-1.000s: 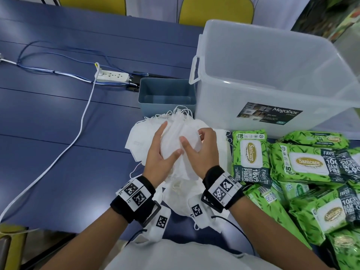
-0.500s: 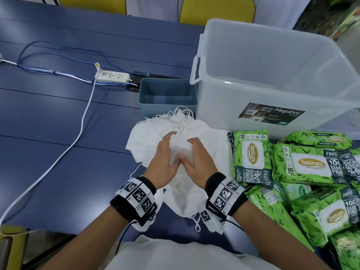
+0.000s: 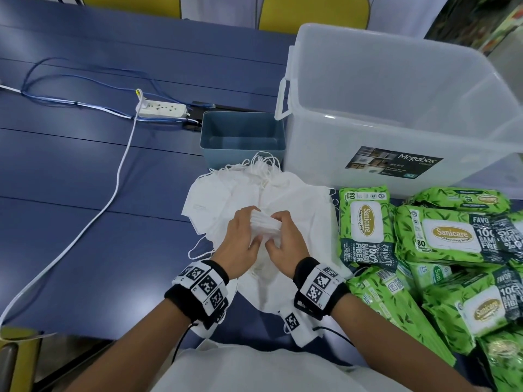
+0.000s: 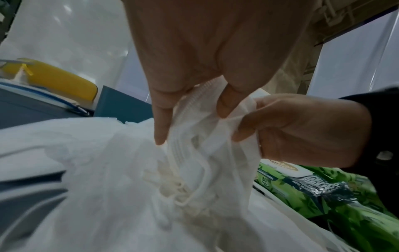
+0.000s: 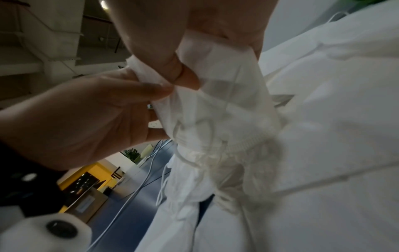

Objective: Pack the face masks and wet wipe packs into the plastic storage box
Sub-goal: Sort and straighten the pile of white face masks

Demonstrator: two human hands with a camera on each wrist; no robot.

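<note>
A heap of white face masks (image 3: 297, 205) lies on the blue table in front of me. Both hands grip a small bunch of masks (image 3: 264, 226) just above the heap: my left hand (image 3: 240, 241) from the left, my right hand (image 3: 283, 239) from the right. The left wrist view has my left hand (image 4: 194, 110) pinching the bunch of masks (image 4: 205, 136), with the right hand (image 4: 302, 129) beside it. In the right wrist view my right hand (image 5: 187, 73) grips the same bunch (image 5: 220, 105). The clear plastic storage box (image 3: 396, 108) stands behind, right. Green wet wipe packs (image 3: 365, 222) lie at the right.
A small grey-blue bin (image 3: 243, 137) stands left of the storage box. A white power strip (image 3: 164, 108) with white and blue cables (image 3: 113, 193) lies on the table's left half. Yellow chairs (image 3: 311, 9) stand beyond the far edge.
Both hands have come down and closer together on the heap, gathering a smaller, tighter bunch of masks between them. The box and wipe packs have not moved.
</note>
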